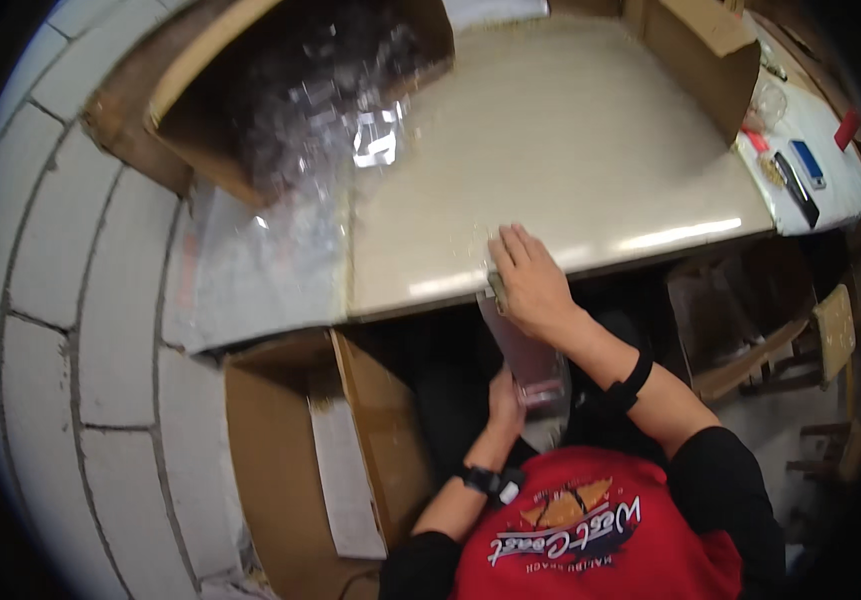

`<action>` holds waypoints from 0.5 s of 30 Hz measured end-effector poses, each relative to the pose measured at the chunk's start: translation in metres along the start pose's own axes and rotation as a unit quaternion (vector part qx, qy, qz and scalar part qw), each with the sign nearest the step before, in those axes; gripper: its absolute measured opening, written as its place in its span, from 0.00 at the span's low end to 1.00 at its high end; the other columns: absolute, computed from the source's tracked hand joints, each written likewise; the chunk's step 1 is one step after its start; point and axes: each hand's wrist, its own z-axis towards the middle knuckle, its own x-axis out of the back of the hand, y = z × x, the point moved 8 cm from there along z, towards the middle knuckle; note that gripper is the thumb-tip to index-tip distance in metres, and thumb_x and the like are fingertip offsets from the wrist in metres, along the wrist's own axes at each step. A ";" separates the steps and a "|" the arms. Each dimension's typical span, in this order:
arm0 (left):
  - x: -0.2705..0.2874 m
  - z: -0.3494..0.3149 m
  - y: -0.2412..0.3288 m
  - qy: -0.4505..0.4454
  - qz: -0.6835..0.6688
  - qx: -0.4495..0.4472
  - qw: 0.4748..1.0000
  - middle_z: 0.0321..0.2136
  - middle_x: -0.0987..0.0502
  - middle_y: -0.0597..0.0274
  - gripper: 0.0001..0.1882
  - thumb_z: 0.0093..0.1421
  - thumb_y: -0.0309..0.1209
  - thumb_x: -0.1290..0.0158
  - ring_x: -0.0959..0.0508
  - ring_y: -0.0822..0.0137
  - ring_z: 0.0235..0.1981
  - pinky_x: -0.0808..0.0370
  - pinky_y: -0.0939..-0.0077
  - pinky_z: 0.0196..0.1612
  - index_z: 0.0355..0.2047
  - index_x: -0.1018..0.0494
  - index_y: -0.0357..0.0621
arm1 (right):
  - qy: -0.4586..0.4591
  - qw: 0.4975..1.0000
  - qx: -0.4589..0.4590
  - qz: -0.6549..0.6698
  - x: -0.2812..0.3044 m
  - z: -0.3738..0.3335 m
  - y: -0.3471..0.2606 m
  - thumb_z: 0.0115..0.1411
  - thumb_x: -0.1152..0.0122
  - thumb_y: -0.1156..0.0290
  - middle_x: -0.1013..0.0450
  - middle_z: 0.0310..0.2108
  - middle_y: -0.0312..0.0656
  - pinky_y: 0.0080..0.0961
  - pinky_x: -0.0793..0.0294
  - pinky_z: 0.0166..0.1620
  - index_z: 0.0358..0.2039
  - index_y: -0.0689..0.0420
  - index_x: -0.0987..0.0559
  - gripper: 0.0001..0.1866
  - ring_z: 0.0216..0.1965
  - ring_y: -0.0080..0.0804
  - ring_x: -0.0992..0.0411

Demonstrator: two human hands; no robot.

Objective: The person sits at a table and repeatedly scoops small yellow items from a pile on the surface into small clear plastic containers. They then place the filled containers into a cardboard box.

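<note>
A long, flat, pinkish packet (518,345) with shiny clear plastic around it slants between my hands, from the table's front edge down toward my lap. My left hand (506,402) is closed on its lower part, beside some pink bands. Over its upper end lies my right hand (532,290), fingers together and bent over the top, gripping it at the table edge. A small grey-green bit shows under the right fingers; its kind is hidden. The right thumb cannot be seen.
On the beige table (550,130), an open cardboard box (175,95) spills clear plastic pieces (375,140). Another cardboard box (370,420) stands below left. At right lie a blue-and-white small object (806,163) and a black-handled tool (797,190). A wooden stool (832,335) stands right; a block wall (115,290), left.
</note>
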 end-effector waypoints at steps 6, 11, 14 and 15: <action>0.004 -0.006 0.000 -0.053 -0.011 0.011 0.998 0.46 0.27 0.46 0.28 0.68 0.48 0.70 0.20 0.46 0.37 0.18 0.66 0.28 0.55 0.41 0.36 | -0.033 0.999 -0.020 0.014 0.015 -0.020 -0.005 0.57 0.45 0.64 0.37 0.56 0.52 0.36 0.40 0.60 0.53 0.64 0.33 0.26 0.60 0.48 0.41; 0.013 0.005 -0.017 -0.074 -0.022 0.014 0.997 0.46 0.27 0.46 0.27 0.69 0.45 0.73 0.21 0.45 0.38 0.17 0.66 0.29 0.57 0.42 0.36 | -0.048 0.997 0.001 0.061 0.035 -0.039 -0.008 0.55 0.45 0.72 0.36 0.55 0.51 0.36 0.38 0.59 0.51 0.63 0.31 0.21 0.60 0.48 0.41; 0.004 0.007 -0.011 -0.086 -0.025 0.001 0.996 0.46 0.27 0.46 0.27 0.69 0.45 0.73 0.21 0.46 0.38 0.17 0.68 0.28 0.57 0.42 0.36 | -0.055 0.995 0.047 0.064 0.046 -0.062 -0.009 0.50 0.44 0.77 0.35 0.53 0.51 0.35 0.37 0.58 0.49 0.63 0.31 0.23 0.58 0.49 0.40; 0.002 0.003 -0.009 -0.092 -0.026 -0.004 0.995 0.46 0.27 0.47 0.27 0.69 0.45 0.73 0.21 0.46 0.38 0.17 0.68 0.28 0.57 0.42 0.36 | -0.052 0.994 0.053 0.086 0.052 -0.069 -0.011 0.46 0.44 0.80 0.34 0.52 0.49 0.35 0.34 0.56 0.47 0.63 0.29 0.24 0.56 0.48 0.37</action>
